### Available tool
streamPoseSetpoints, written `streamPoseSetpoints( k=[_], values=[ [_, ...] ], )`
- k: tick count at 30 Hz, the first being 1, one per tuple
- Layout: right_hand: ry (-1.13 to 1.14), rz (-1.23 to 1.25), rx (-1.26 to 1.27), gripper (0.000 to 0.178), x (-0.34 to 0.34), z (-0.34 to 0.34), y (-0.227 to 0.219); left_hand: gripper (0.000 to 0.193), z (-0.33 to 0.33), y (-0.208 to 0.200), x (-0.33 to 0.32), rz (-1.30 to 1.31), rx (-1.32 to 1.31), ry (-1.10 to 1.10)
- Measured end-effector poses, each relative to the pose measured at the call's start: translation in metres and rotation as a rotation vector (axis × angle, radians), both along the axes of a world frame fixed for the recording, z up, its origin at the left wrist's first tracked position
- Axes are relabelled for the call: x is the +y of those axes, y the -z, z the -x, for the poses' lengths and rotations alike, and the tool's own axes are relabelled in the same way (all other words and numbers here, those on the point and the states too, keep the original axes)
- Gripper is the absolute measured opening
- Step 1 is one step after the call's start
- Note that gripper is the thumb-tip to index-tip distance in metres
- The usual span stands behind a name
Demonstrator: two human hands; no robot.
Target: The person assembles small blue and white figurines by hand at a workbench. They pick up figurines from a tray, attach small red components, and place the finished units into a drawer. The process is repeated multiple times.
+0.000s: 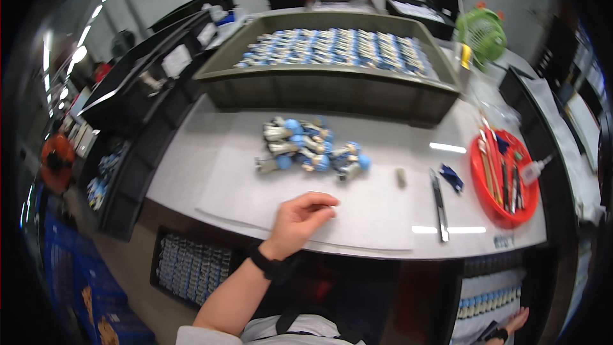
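My left hand point(301, 218) is over the front part of the white worktop point(377, 220), fingers bent and thumb apart, with nothing visible between them. Just beyond it lies a loose cluster of small toy figures point(306, 144), blue, cream and grey. At the lower right, below the tabletop, my right hand point(516, 321) has its fingers stretched out at the edge of a white-lined tray point(488, 281). One row of blue-and-cream figures point(490, 302) lies in that tray. I see nothing held in the right hand, though part of it is small and dim.
A large grey-green bin point(332, 86) full of figures stands at the back. On the right are a red basket point(504, 214) of tools, a craft knife point(439, 204), and a dark blue scrap point(451, 177). A crate of figures point(191, 268) sits lower left. A person in red sits opposite.
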State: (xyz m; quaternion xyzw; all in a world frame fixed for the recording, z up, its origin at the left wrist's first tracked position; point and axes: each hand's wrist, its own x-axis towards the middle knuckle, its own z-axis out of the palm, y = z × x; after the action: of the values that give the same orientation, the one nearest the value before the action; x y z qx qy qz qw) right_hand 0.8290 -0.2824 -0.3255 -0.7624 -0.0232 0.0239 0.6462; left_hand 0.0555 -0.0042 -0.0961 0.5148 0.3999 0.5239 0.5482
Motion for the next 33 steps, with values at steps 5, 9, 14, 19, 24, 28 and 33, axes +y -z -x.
streamPoseSetpoints(
  k=[5, 9, 14, 19, 24, 28, 33],
  values=[
    [-0.455, -0.305, -0.140, 0.029, 0.137, 0.257, -0.187, 0.018, 0.011, 0.009, -0.011, -0.084, 0.083, -0.010],
    [-0.813, -0.481, 0.011, 0.045, 0.184, 0.383, -0.207, 0.016, 0.006, -0.016, -0.018, -0.186, 0.274, 0.107],
    [-1.663, -0.539, 0.131, 0.053, 0.206, 0.547, -0.237, 0.016, 0.043, -0.078, -0.035, -0.475, 0.505, 0.132],
    [-1.785, -0.417, 0.097, 0.022, 0.242, 0.639, -0.250, 0.017, 0.077, -0.106, 0.043, -0.497, 0.821, -0.037],
    [-1.688, -0.237, -0.271, 0.023, 0.275, 0.668, -0.232, 0.030, 0.103, -0.085, 0.109, -0.645, 1.159, -0.161],
    [-1.709, -0.264, -0.150, 0.023, 0.274, 0.665, -0.224, 0.028, 0.111, -0.067, 0.124, -0.612, 1.213, -0.076],
    [-1.713, -0.241, -0.098, 0.024, 0.270, 0.662, -0.231, 0.029, 0.112, -0.082, 0.115, -0.660, 1.048, -0.077]
  ],
)
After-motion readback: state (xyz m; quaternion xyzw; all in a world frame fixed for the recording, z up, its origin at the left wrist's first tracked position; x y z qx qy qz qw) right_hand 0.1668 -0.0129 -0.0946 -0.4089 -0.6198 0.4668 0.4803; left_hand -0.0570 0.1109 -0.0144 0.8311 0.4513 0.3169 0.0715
